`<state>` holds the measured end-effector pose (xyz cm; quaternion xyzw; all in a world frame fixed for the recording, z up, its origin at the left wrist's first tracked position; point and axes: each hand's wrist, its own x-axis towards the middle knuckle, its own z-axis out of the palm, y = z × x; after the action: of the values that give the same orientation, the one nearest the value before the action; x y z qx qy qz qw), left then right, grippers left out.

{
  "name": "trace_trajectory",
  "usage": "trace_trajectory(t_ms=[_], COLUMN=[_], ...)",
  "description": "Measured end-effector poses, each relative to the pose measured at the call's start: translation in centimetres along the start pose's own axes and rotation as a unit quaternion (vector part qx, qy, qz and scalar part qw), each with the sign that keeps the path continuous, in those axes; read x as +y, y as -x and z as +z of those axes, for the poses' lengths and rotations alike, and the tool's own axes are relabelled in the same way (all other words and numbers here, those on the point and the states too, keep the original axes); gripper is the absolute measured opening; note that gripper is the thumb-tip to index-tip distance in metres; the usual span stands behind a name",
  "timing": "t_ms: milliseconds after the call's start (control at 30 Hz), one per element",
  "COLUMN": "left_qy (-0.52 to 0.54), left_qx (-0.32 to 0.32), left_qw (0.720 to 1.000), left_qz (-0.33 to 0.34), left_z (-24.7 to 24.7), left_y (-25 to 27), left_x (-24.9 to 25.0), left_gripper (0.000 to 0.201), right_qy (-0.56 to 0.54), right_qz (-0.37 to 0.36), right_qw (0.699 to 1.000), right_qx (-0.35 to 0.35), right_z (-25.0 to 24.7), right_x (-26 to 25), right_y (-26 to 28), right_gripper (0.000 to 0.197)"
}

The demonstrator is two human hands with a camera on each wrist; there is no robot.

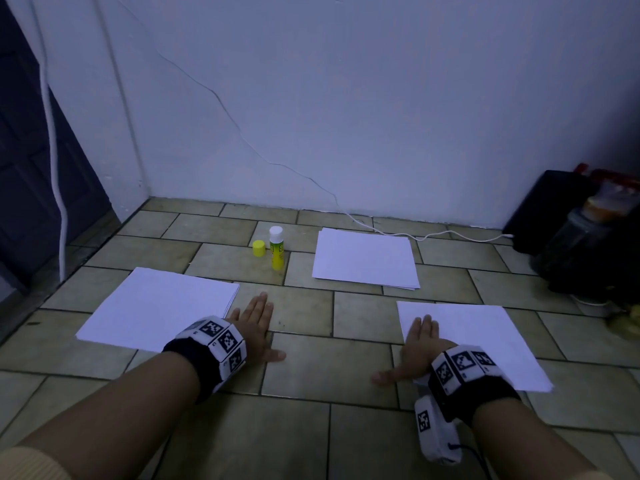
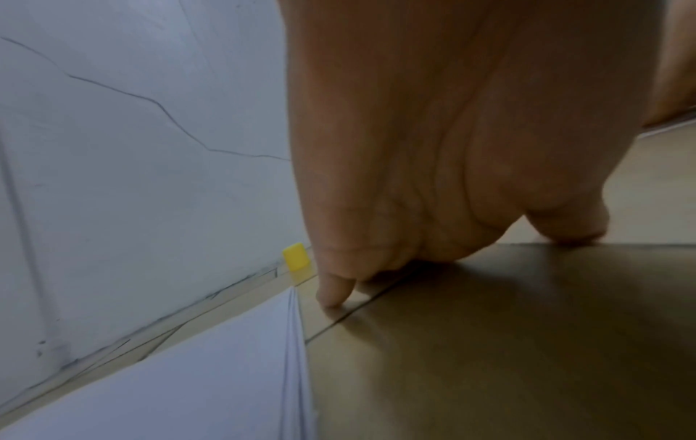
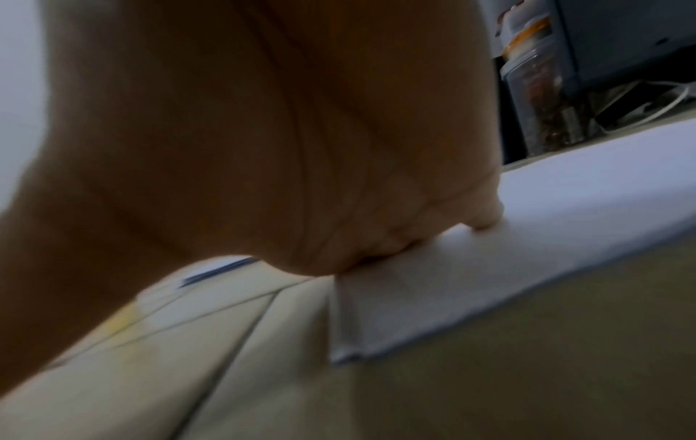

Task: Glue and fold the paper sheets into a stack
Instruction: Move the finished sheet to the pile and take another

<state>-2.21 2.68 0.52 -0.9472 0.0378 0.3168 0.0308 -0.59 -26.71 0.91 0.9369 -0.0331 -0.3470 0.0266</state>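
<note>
Head view: L hand (image 1: pixel 256 327) flat on floor (image 1: pixel 304 317), R hand (image 1: pixel 417 344) flat on paper (image 1: pixel 485 337).

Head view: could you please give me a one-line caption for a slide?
Both hands, left hand and right hand, lie flat on the tiled floor among three paper piles, uncapped glue stick beyond.

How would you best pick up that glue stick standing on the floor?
Judging by its pose, take the glue stick round its yellow-green barrel, below the white tip, coming from the near side. It stands upright and uncapped, its yellow cap beside it on the left, so a sideways finger-and-thumb grip suits.
</note>
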Motion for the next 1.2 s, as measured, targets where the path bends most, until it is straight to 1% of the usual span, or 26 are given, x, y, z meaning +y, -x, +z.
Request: trace_trajectory(t_ms=[133,200,233,300,333,367,400,433,467,533,567,633,667,767,833,867,933,967,1033,1133,1200], left_qy=[0.016,0.045,0.065,0.117,0.148,0.174,0.187,0.184,0.172,0.137,0.117,0.099,0.1,0.104,0.081,0.067,0.047,0.048,0.045,0.049,0.068], left_qx=[-0.007,-0.006,0.0,0.046,0.087,0.122,0.146,0.156,0.152,0.109,0.087,0.073,0.076,0.113,0.114,0.12,0.136,0.14,0.149,0.201,0.236], left_qw=[1.0,0.999,0.997,0.99,0.983,0.975,0.97,0.97,0.973,0.981,0.982,0.981,0.981,0.979,0.98,0.98,0.979,0.978,0.977,0.967,0.959], left_qz=[0.0,0.015,0.031,0.062,0.072,0.072,0.061,0.038,0.002,-0.083,-0.116,-0.148,-0.149,-0.138,-0.144,-0.144,-0.143,-0.145,-0.146,-0.147,-0.141], left_z=[-0.2,-1.0,-1.6,-2.5,-2.7,-2.8,-2.7,-2.6,-2.2,-1.4,-1.0,-0.2,0.2,1.0,1.0,1.0,0.6,0.4,0.0,-0.5,-1.2], left_y=[0.3,1.0,1.4,2.3,2.6,2.8,2.8,2.7,2.4,2.1,2.1,2.3,2.4,2.3,2.4,2.4,2.6,2.7,2.9,3.3,3.5], left_x=[0.4,0.3,0.0,-1.1,-1.9,-3.0,-4.3,-5.6,-6.9,-8.8,-9.5,-10.3,-10.6,-11.6,-11.5,-11.6,-11.4,-11.5,-11.8,-12.0,-11.2], left_gripper=[0.099,0.099,0.096,0.08,0.075,0.075,0.08,0.088,0.098,0.117,0.122,0.125,0.121,0.105,0.094,0.081,0.046,0.037,0.036,0.033,0.034], right_qy=[0.009,0.01,0.009,0.007,0.008,0.009,0.01,0.009,0.009,0.007,0.007,0.007,0.006,0.005,0.005,0.005,0.006,0.006,0.006,0.009,0.01], right_qz=[0.008,0.013,0.015,0.017,0.019,0.02,0.021,0.022,0.024,0.028,0.028,0.028,0.027,0.025,0.023,0.023,0.022,0.022,0.021,0.024,0.025], right_qw=[1.0,0.999,0.999,0.999,0.999,0.999,0.999,0.999,0.999,0.999,0.999,0.999,0.999,0.999,0.999,0.999,0.999,0.999,0.999,0.999,0.999], right_qx=[0.024,0.031,0.03,0.031,0.035,0.037,0.036,0.035,0.036,0.04,0.041,0.041,0.04,0.032,0.031,0.032,0.035,0.034,0.034,0.039,0.039], right_z=[0.5,0.7,0.8,0.8,0.8,0.8,0.8,0.8,0.9,1.0,1.1,1.1,1.1,1.0,1.1,1.1,1.1,1.1,1.1,1.2,1.2], right_x=[-0.5,-0.7,-0.7,-0.8,-0.8,-0.8,-0.9,-0.9,-1.0,-1.0,-1.0,-0.9,-0.9,-0.8,-0.8,-0.8,-0.8,-0.7,-0.7,-0.7,-0.8], right_y=[0.3,0.4,0.5,0.7,0.8,0.8,0.9,0.9,0.8,0.6,0.5,0.4,0.5,0.5,0.5,0.5,0.4,0.4,0.5,0.3,0.2], right_gripper=[0.156,0.158,0.158,0.158,0.157,0.157,0.157,0.158,0.159,0.161,0.161,0.161,0.161,0.16,0.16,0.16,0.16,0.16,0.16,0.16,0.161])
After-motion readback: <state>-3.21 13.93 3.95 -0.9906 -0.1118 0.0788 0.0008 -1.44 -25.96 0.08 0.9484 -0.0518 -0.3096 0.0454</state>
